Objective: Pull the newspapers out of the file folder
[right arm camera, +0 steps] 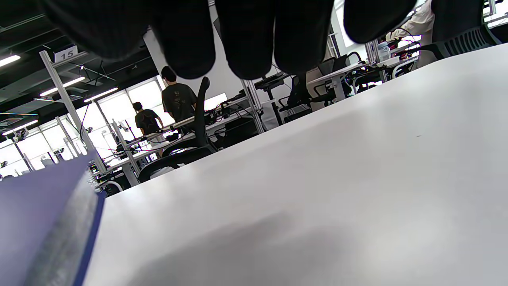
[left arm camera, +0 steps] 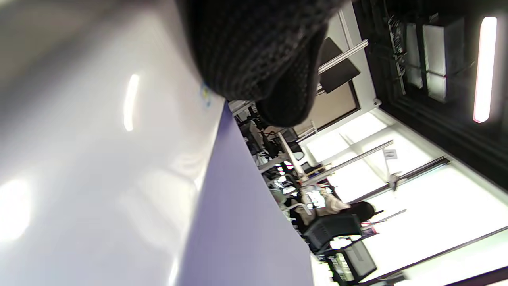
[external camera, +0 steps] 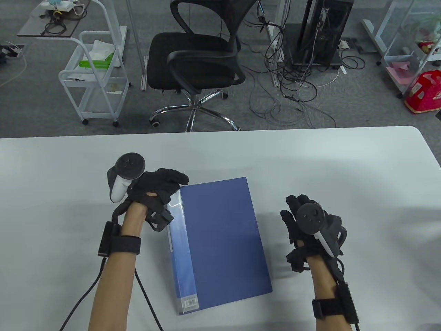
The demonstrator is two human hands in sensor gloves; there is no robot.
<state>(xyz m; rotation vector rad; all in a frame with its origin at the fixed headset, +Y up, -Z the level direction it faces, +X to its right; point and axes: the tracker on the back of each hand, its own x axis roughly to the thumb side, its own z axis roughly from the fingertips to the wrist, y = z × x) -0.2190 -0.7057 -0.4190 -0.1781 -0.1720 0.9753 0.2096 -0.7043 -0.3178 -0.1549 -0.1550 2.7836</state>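
on the white table (external camera: 344, 165), a closed blue plastic file folder (external camera: 220, 238) with a clear spine strip lies flat, slightly turned, between the two hands. no newspapers show anywhere; presumably they sit inside the shut cover, so the pulling has not begun.

the left hand (external camera: 155, 189) rests at the folder's far left corner by the spine, fingers curled together over that corner; the left wrist view shows gloved fingertips (left arm camera: 278, 79) at the blue edge, but whether they truly clamp it or only touch it, i cannot tell. the right hand (external camera: 306, 224) hovers near the folder's right, opening edge without touching it, its fingers loosely extended side by side and holding nothing; the right wrist view shows the cover's edge (right arm camera: 59, 230) well apart from the fingers (right arm camera: 246, 39).

risks, as i judge them: the folder looks smooth and light on a slick tabletop, so if the right hand lifts the cover while the left only brushes the corner, the whole thing may slide or swivel instead of opening. pressing at the spine corner alone gives a weak hold against rotation. once open, tugging the papers quickly could drag the folder along, or crumple or tear thin newsprint caught in a sleeve.
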